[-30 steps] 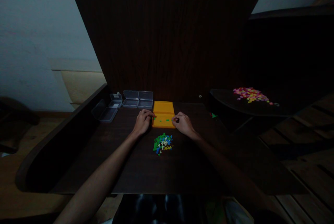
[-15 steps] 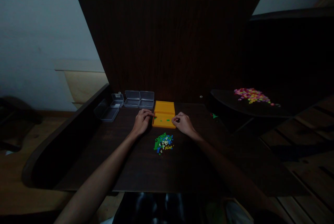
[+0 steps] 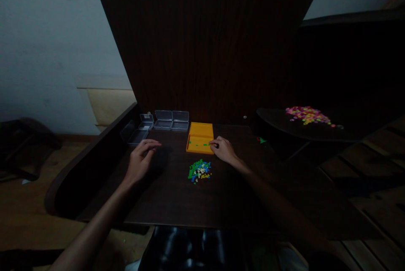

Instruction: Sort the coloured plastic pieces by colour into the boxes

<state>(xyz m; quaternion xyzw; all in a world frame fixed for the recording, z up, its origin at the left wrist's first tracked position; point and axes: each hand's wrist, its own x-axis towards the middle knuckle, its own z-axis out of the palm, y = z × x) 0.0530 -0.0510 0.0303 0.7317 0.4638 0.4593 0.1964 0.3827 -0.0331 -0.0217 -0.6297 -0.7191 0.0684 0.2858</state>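
I have my left hand (image 3: 141, 159) above the tabletop (image 3: 177, 203), to the left of the open orange box (image 3: 200, 139), with the fingers a little apart from the thumb. My right hand (image 3: 224, 149) is at the right edge of this box, its fingers bent close together; whether they pinch something, I cannot tell. Small green pieces (image 3: 205, 144) lie inside the box, and nearer to me is a pile of coloured pieces (image 3: 199, 170)
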